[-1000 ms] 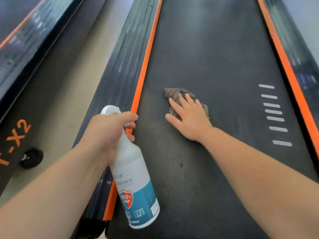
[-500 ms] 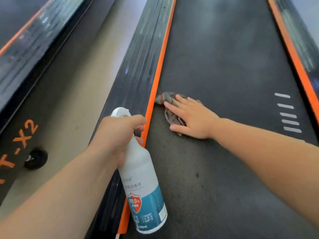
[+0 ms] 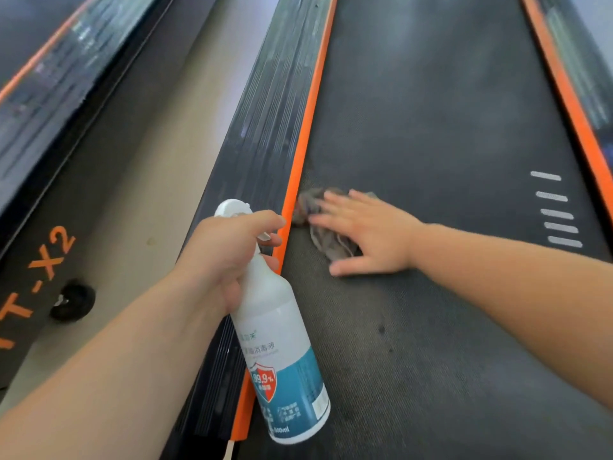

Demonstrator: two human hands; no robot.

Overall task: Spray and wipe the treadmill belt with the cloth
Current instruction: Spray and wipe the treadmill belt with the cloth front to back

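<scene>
The dark treadmill belt [image 3: 431, 127] runs away from me between two orange strips. A crumpled grey cloth [image 3: 326, 240] lies on the belt right against the left orange strip [image 3: 306, 127]. My right hand [image 3: 368, 230] presses flat on the cloth with straight, spread fingers. My left hand [image 3: 229, 254] grips the neck of a white and teal spray bottle [image 3: 282, 353], index finger over the trigger, and holds it above the left side rail, tilted.
The ribbed black side rail [image 3: 262, 127] borders the belt on the left, then a strip of beige floor [image 3: 139, 180]. Another treadmill with orange lettering [image 3: 36, 277] stands at the far left. White dash marks [image 3: 554, 210] sit on the belt's right side.
My right hand has slid the cloth leftwards across the belt until it reached the left orange strip. The left hand still holds the bottle in the same place.
</scene>
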